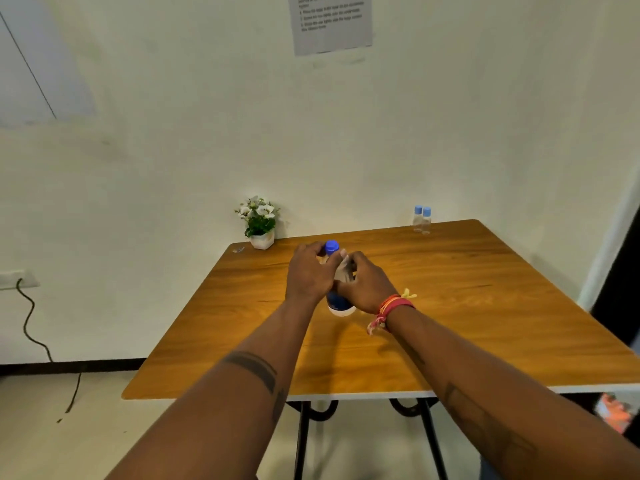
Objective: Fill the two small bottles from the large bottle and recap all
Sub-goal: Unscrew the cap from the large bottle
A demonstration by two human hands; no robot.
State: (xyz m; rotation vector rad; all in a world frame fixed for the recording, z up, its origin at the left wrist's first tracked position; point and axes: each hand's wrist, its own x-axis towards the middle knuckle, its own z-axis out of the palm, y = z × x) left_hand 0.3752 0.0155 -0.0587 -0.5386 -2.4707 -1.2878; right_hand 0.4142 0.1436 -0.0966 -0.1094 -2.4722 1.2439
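The large bottle [340, 301] stands upright in the middle of the wooden table [450, 306], with a blue label and its blue cap [331, 246] on. My left hand [309, 275] curls round its neck just below the cap. My right hand [363, 284] grips the bottle's body from the right side. Both hands hide most of the bottle. The two small bottles [421, 220], clear with light blue caps on, stand side by side at the table's far right corner, well away from both hands.
A white pot of white flowers [260, 221] sits at the table's far left corner against the wall. A paper sheet [331, 22] hangs on the wall. A cable [31, 327] trails down to the floor at left.
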